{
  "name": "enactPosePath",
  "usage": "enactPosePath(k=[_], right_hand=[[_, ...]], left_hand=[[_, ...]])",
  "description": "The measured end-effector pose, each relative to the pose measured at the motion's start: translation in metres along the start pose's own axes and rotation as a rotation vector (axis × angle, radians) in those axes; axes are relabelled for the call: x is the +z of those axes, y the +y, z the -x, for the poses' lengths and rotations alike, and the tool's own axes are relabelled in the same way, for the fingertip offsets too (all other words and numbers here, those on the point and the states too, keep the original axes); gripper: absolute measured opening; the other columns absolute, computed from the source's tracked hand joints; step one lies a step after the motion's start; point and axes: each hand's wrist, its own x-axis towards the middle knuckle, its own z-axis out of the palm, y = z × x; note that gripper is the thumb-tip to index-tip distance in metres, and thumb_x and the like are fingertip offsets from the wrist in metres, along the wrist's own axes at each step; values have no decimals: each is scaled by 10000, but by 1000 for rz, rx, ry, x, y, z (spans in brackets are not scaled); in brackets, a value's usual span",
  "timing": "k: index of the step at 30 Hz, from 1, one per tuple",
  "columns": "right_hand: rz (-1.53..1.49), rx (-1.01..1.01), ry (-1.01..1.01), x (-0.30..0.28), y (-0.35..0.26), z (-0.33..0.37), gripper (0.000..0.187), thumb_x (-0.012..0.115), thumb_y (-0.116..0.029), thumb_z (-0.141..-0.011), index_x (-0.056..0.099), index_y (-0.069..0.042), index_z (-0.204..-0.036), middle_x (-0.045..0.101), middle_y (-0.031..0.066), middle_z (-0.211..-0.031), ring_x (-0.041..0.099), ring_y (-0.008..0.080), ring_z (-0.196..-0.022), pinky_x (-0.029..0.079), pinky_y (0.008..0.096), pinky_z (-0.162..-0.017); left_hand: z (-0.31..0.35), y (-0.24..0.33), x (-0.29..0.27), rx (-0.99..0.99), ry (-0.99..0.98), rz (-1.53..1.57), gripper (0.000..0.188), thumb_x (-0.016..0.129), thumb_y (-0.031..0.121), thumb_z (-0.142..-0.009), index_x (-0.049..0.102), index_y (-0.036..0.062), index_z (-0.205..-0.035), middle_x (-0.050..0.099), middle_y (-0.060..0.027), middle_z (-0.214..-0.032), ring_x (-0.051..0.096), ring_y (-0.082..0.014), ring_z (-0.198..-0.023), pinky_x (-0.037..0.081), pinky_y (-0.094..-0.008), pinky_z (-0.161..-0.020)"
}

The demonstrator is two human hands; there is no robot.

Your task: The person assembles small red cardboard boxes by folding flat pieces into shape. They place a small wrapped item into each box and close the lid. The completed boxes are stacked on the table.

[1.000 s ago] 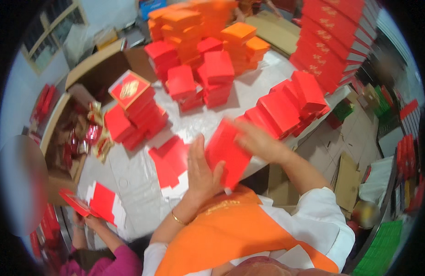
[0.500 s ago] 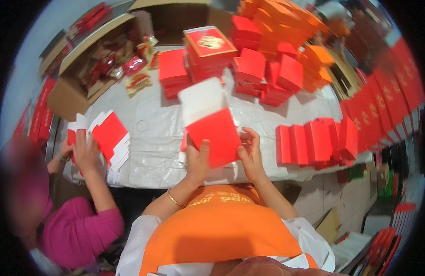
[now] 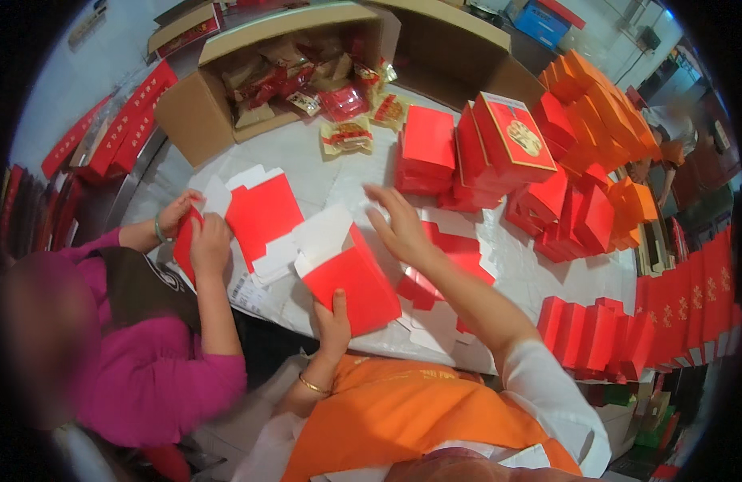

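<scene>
My left hand point(image 3: 334, 328) grips a red paperboard box point(image 3: 353, 283) from below, its thumb on the red front. The box's white flap point(image 3: 327, 234) stands open at the top. Stretched out past the box, my right hand point(image 3: 397, 225) is empty with its fingers apart. Under my right forearm lie flat red-and-white box blanks point(image 3: 459, 255). Beyond that hand, wrapped pastries point(image 3: 347, 136) lie on the table in front of an open cardboard carton point(image 3: 214, 100) of similar packets.
At left, a co-worker's hands point(image 3: 206, 241) fold a red box beside more flat blanks point(image 3: 262, 213). Stacked red boxes point(image 3: 427, 145) and orange boxes point(image 3: 596, 112) fill the far right. A row of upright red boxes point(image 3: 592, 333) stands at the near right.
My right hand has let go of the box and reached forward. My left hand still holds the box, now tilted. The view has swung left, showing more of the carton and co-worker.
</scene>
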Motion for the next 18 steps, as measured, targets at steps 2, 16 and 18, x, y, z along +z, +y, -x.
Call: enactPosePath(k=[2,16,18], right_hand=[[145,-38,35,34,28,-70,425,566,-218,-977,535,-38,-1361,554,211,-1346,540,361,-1239,436,445,-1037],[832,299,-604,61,50,-153,714,701,-546,-779,607,-70,-1302,543,136,-1308,459,307,-1261,380,444,-1018],[824,115,-506,53,52,-115,603,705,-558,-782,683,-110,-1184,558,156,-1285,460,330,-1265,387,466,-1008]], left_hand=[[2,-17,-1,-26,86,83,353,565,238,-1014,570,-52,-1215,649,-166,-1107,616,-268,-1009,479,-398,-904],[15,-32,-27,-146,-246,-56,478,509,299,-1048,443,-49,-1370,564,-145,-1279,534,-231,-1144,412,-371,-1009],[12,-28,-23,-108,-245,-55,458,495,268,-1052,437,-48,-1377,566,-141,-1275,536,-233,-1142,415,-372,-1007]])
